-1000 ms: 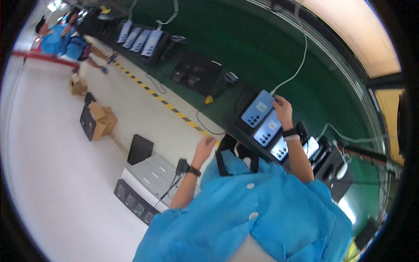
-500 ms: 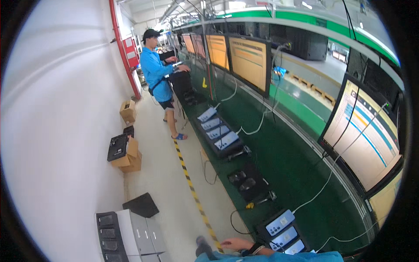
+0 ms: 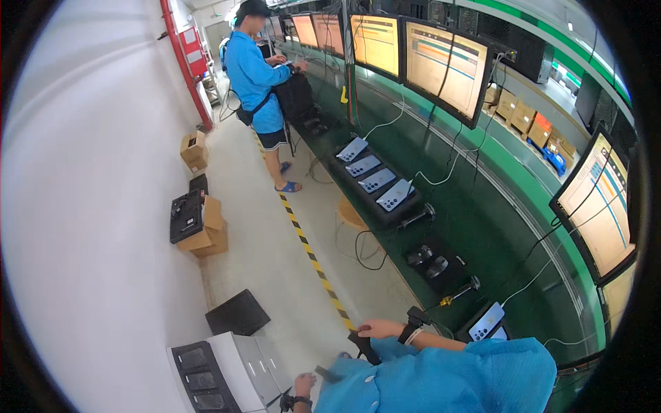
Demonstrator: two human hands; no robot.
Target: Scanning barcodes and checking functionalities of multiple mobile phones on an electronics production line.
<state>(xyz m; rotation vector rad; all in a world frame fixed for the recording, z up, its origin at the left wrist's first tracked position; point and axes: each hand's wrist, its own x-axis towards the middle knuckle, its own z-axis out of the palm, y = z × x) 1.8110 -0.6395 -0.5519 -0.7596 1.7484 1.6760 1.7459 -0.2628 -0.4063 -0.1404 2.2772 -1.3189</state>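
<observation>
My right hand (image 3: 380, 328), with a black wristband, is closed at the fingertips on a black strap-like piece (image 3: 365, 347) in front of my blue smock (image 3: 420, 372). Its exact kind is hard to make out. Lower down, my left hand (image 3: 304, 384) is partly in view with its fingers loosely apart and seemingly nothing in them. A short dark strip (image 3: 328, 374) lies against the smock close to that hand. Right of my right arm, a light-blue phone (image 3: 487, 321) with a white cable rests on a black tray, partly hidden by my sleeve.
Along the green bench (image 3: 509, 255) lie a black tray of several phones (image 3: 377, 180), dark moulded pieces (image 3: 435, 263) and lit monitors (image 3: 444, 69). A co-worker in blue (image 3: 256, 76) stands farther up the aisle. Cartons (image 3: 206, 230), a stool (image 3: 351, 212) and a white cabinet (image 3: 237, 372) flank it.
My view has shifted, and more of my smock shows. My right hand, earlier low with its fingers stretched, now grips the black piece. My left hand has come into view.
</observation>
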